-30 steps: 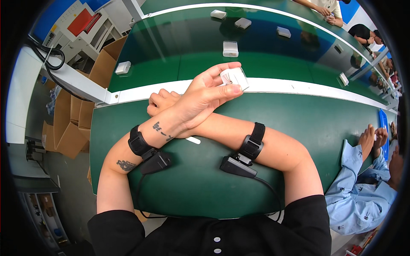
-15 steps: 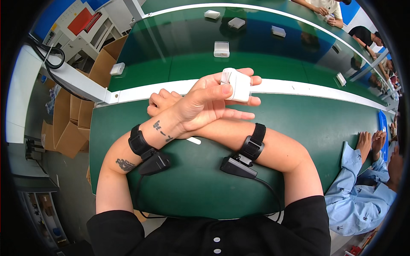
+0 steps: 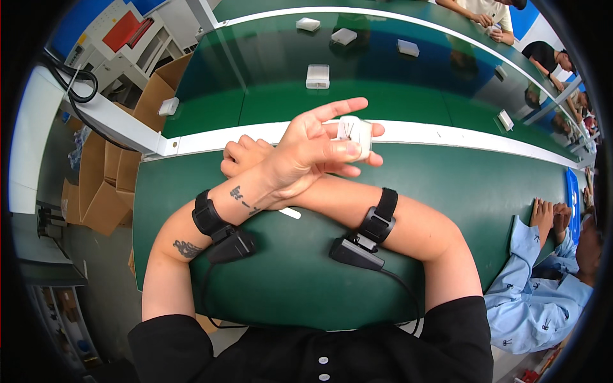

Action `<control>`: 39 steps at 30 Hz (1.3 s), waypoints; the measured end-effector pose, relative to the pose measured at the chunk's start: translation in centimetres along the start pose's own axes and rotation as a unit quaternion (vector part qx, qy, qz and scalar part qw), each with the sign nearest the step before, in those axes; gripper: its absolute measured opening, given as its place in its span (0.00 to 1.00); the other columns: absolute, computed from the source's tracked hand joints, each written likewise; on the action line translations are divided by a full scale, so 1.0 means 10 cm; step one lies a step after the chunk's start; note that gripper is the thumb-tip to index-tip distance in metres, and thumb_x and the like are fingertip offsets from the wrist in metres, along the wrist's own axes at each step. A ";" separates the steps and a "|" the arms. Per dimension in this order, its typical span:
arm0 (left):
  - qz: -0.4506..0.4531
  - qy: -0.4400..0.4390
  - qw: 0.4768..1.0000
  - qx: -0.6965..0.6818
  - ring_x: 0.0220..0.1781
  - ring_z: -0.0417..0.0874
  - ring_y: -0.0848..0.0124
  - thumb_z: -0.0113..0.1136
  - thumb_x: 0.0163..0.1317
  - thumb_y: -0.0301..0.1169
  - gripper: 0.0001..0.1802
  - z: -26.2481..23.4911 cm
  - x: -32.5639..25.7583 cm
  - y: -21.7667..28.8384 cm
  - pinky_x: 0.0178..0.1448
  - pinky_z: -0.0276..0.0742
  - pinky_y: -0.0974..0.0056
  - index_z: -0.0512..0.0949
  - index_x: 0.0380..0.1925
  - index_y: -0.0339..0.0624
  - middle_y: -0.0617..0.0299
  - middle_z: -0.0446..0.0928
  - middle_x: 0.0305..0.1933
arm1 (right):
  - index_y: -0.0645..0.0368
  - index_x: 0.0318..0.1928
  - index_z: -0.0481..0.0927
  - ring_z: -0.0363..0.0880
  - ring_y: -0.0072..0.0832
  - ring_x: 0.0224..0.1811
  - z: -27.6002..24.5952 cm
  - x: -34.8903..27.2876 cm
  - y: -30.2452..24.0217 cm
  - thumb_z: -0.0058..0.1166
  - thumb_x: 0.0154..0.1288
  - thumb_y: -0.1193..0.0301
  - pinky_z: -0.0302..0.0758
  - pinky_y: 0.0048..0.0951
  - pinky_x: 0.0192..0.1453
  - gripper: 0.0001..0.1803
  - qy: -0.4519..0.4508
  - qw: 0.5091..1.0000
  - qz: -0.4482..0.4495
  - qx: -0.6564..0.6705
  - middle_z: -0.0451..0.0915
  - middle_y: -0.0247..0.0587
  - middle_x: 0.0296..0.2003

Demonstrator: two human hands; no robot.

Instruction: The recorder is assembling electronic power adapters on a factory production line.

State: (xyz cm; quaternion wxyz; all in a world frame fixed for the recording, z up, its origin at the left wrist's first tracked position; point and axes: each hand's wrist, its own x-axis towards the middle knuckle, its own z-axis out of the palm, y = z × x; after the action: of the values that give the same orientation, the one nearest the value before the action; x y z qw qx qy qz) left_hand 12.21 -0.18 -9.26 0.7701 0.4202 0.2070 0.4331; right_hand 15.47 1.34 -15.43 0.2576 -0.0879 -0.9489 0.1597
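**White block held up over crossed arms**

White block (image 3: pixel 355 134) sits pinched between thumb and fingers of the left hand (image 3: pixel 313 153), raised above the green table (image 3: pixel 447 191) by its white edge strip. The right hand (image 3: pixel 246 156) lies curled into a loose fist beneath, holding nothing. Inspection seems underway; next, a careful turn or set-down.

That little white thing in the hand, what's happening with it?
A person sits at a green table with forearms crossed. The left hand pinches a small white block between its fingers, above the table's white edge. The right hand rests in a fist underneath. More white blocks lie on the belt beyond.
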 end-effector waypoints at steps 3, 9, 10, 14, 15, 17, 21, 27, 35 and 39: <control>-0.003 0.004 1.000 0.011 0.47 0.84 0.57 0.64 0.57 0.23 0.41 -0.02 -0.01 0.00 0.38 0.87 0.69 0.54 0.67 0.35 0.47 0.75 0.56 | 0.55 0.37 0.71 0.67 0.33 0.47 0.02 0.00 0.00 0.56 0.50 0.55 0.70 0.33 0.49 0.20 0.018 1.000 -0.009 -0.005 0.68 0.40 0.42; -0.033 0.033 0.995 0.084 0.44 0.85 0.56 0.62 0.55 0.23 0.41 0.07 -0.01 0.03 0.27 0.84 0.75 0.52 0.66 0.37 0.40 0.73 0.56 | 0.57 0.37 0.71 0.68 0.34 0.46 0.03 0.02 0.02 0.56 0.50 0.56 0.70 0.33 0.49 0.20 0.018 1.000 -0.014 -0.003 0.69 0.41 0.42; -0.029 0.031 0.995 0.087 0.44 0.85 0.56 0.62 0.55 0.23 0.41 0.06 0.00 0.03 0.27 0.84 0.75 0.52 0.66 0.37 0.40 0.73 0.56 | 0.57 0.37 0.71 0.67 0.34 0.46 0.01 0.02 0.02 0.56 0.50 0.57 0.70 0.33 0.49 0.19 0.009 1.000 -0.009 0.001 0.69 0.41 0.42; -0.052 0.029 0.994 0.095 0.43 0.86 0.58 0.63 0.56 0.23 0.43 0.06 0.04 0.06 0.27 0.83 0.74 0.49 0.68 0.38 0.41 0.74 0.55 | 0.58 0.39 0.71 0.67 0.37 0.46 -0.03 0.01 0.00 0.55 0.53 0.59 0.69 0.37 0.50 0.19 0.014 0.999 -0.015 0.047 0.68 0.43 0.43; -0.082 0.055 0.988 0.118 0.43 0.86 0.58 0.64 0.56 0.24 0.44 0.06 0.11 0.05 0.28 0.84 0.72 0.48 0.68 0.38 0.42 0.75 0.54 | 0.58 0.39 0.71 0.67 0.37 0.46 -0.01 0.02 0.01 0.55 0.53 0.59 0.69 0.37 0.50 0.19 0.016 0.999 -0.017 0.042 0.68 0.43 0.43; -0.105 0.113 0.957 0.246 0.44 0.85 0.60 0.68 0.55 0.28 0.47 0.03 0.26 0.13 0.31 0.84 0.69 0.48 0.68 0.37 0.46 0.76 0.54 | 0.61 0.42 0.72 0.67 0.41 0.45 0.05 0.02 0.01 0.57 0.52 0.64 0.69 0.38 0.51 0.19 -0.001 0.993 0.068 0.094 0.69 0.46 0.45; -0.096 0.114 0.872 0.466 0.53 0.80 0.58 0.71 0.50 0.51 0.57 -0.04 0.76 0.61 0.50 0.80 0.57 0.49 0.70 0.35 0.42 0.75 0.56 | 0.59 0.42 0.74 0.70 0.45 0.52 0.08 0.00 -0.05 0.58 0.53 0.66 0.66 0.45 0.56 0.17 0.173 0.980 -0.021 0.095 0.73 0.49 0.46; 0.030 0.107 0.616 0.780 0.55 0.78 0.52 0.66 0.53 0.51 0.42 -1.14 1.83 0.82 0.57 0.74 0.56 0.64 0.61 0.35 0.39 0.78 0.49 | 0.57 0.27 0.74 0.70 0.45 0.45 0.01 0.04 -0.09 0.65 0.46 0.64 0.69 0.44 0.44 0.14 0.069 0.992 0.008 0.101 0.72 0.48 0.38; 0.142 0.046 0.540 0.828 0.45 0.80 0.49 0.67 0.50 0.32 0.20 -1.48 2.58 0.69 0.48 0.76 0.52 0.71 0.42 0.42 0.49 0.80 0.39 | 0.61 0.50 0.75 0.68 0.53 0.54 -0.07 0.04 -0.06 0.57 0.52 0.67 0.70 0.47 0.53 0.22 0.043 0.989 0.018 0.138 0.73 0.52 0.51; 0.169 -0.073 0.596 0.781 0.41 0.80 0.51 0.69 0.49 0.33 0.18 -1.10 2.87 0.41 0.44 0.74 0.54 0.70 0.35 0.42 0.52 0.79 0.35 | 0.61 0.47 0.76 0.68 0.55 0.54 -0.03 -0.02 -0.01 0.57 0.53 0.67 0.69 0.48 0.54 0.20 0.141 0.975 0.012 0.174 0.74 0.53 0.50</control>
State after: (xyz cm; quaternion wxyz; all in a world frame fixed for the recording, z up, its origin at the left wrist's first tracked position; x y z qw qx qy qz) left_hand 18.16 30.25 -10.71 0.0727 0.9188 0.3346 0.1964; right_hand 15.72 1.25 -15.24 0.3984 -0.0753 -0.8594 0.3113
